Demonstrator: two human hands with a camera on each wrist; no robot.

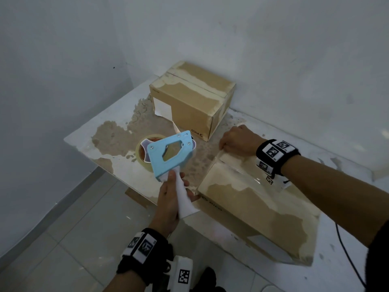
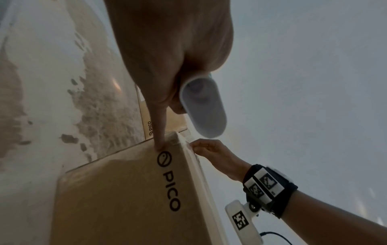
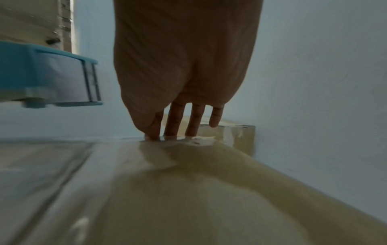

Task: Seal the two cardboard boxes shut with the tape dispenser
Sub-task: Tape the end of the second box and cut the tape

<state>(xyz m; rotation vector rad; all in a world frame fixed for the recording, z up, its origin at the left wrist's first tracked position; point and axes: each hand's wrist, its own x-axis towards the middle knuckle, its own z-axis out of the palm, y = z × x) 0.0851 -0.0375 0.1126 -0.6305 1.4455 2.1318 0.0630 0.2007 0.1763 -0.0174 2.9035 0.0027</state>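
Blue tape dispenser (image 1: 169, 155) gripped by L hand (image 1: 170, 202), R hand (image 1: 239, 140) flat pressing near box (image 1: 255, 209), far box (image 1: 191, 96) behind.

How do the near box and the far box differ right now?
The near box has glossy tape along its top and the right hand pressing its far edge; the far box stands untouched, its seam untaped. The near one looks longer and flatter, the far one taller. Both are brown, scuffed, PICO-marked.

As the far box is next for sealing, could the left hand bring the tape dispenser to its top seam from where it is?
Probably yes. The left hand grips the tape dispenser above the table, and nothing stands between it and the far box. The right hand presses on the near box, off to the side.
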